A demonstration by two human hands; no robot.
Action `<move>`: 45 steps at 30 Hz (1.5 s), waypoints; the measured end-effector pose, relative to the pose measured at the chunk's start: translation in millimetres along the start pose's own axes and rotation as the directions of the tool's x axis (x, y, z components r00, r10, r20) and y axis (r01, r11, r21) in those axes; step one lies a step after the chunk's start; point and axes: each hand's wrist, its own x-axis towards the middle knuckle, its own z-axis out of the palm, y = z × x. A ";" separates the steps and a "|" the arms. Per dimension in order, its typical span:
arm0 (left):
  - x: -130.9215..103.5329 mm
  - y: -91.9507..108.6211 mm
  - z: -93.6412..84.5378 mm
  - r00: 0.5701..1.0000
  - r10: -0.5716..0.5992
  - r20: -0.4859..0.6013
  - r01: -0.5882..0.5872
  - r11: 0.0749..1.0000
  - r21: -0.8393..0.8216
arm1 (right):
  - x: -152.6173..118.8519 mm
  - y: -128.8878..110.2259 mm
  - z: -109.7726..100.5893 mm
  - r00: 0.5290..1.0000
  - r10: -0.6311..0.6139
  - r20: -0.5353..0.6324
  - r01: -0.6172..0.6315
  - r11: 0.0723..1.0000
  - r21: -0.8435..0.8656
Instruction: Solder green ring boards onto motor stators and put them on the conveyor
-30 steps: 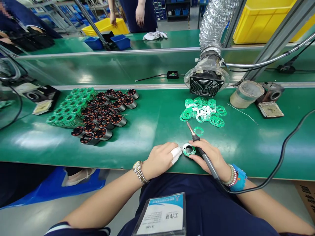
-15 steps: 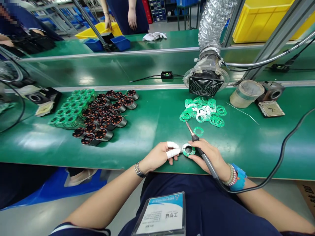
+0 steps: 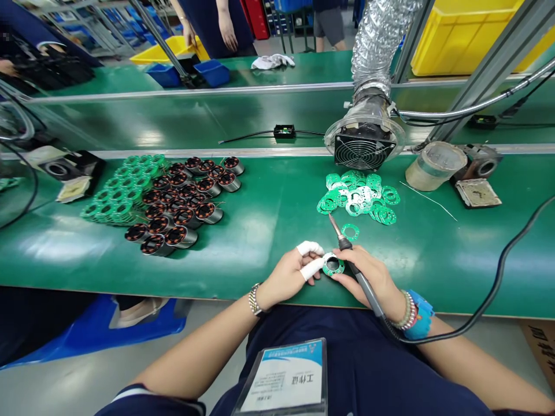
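A green and white ring-shaped circuit board (image 3: 333, 264) is held between my two hands over the table's front edge; it seems to sit on a round part mostly hidden beneath it. My left hand (image 3: 295, 271), thumb and forefinger in white finger covers, pinches its left side. My right hand (image 3: 375, 277) is closed round a soldering iron (image 3: 363, 283), while its thumb and forefinger also grip the board's right side. The iron's tip points up and away, apart from the board. Beyond it lie a single loose ring board (image 3: 350, 232) and a pile of ring boards (image 3: 358, 196).
Copper-wound motor stators (image 3: 182, 202) and stacked green boards (image 3: 124, 188) stand at left. A fume fan (image 3: 364, 151) hangs at the back. To its right are a cup (image 3: 436, 166), an iron stand (image 3: 479, 173) and a wire (image 3: 429, 199). The iron's cord (image 3: 489, 294) loops right. People stand across the table.
My left hand has shifted slightly right and its covered fingers have closed in on the board's left side. My right hand and the soldering iron stay almost where they were.
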 end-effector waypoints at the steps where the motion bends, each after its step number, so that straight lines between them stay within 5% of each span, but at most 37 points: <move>1: 0.7 0.1 -4.0 0.999 0.004 0.045 -0.002 0.999 -0.036 | -0.2 0.1 0.4 1.000 -0.003 -0.002 0.003 1.000 -0.004; 7: 8.4 11.6 -18.8 0.967 0.211 0.142 -0.237 0.951 0.201 | -1.5 1.3 2.5 1.000 -0.008 -0.008 0.008 1.000 0.011; 14: 7.9 11.7 3.3 0.997 0.075 -0.026 -0.071 0.989 0.130 | -0.8 2.4 2.4 1.000 -0.001 -0.005 0.001 1.000 0.016; 18: -3.8 5.7 1.8 0.983 0.181 -0.034 -0.168 0.957 0.237 | -1.5 0.9 3.4 1.000 -0.004 -0.011 0.004 1.000 0.016; 23: -14.4 2.3 -7.6 0.868 0.484 0.109 -0.454 0.684 0.571 | -3.1 -0.4 7.0 0.999 -0.016 -0.034 0.015 1.000 -0.018; 29: -13.9 1.8 -6.1 0.774 0.609 0.172 -0.497 0.416 0.762 | -3.8 0.4 8.5 0.999 -0.012 -0.031 0.011 0.999 -0.037; 33: -15.0 7.0 -7.0 0.773 0.594 0.220 -0.493 0.345 0.799 | -3.8 -0.2 7.6 1.000 -0.009 -0.028 0.008 0.999 -0.037; 36: -15.5 9.0 -8.9 0.794 0.564 0.227 -0.488 0.368 0.792 | -3.8 -0.3 7.6 1.000 -0.005 -0.022 0.004 0.999 -0.032; 45: -8.4 12.1 -11.5 0.894 0.405 0.191 -0.436 0.687 0.582 | -2.7 -1.7 6.3 1.000 -0.009 -0.016 0.009 1.000 -0.028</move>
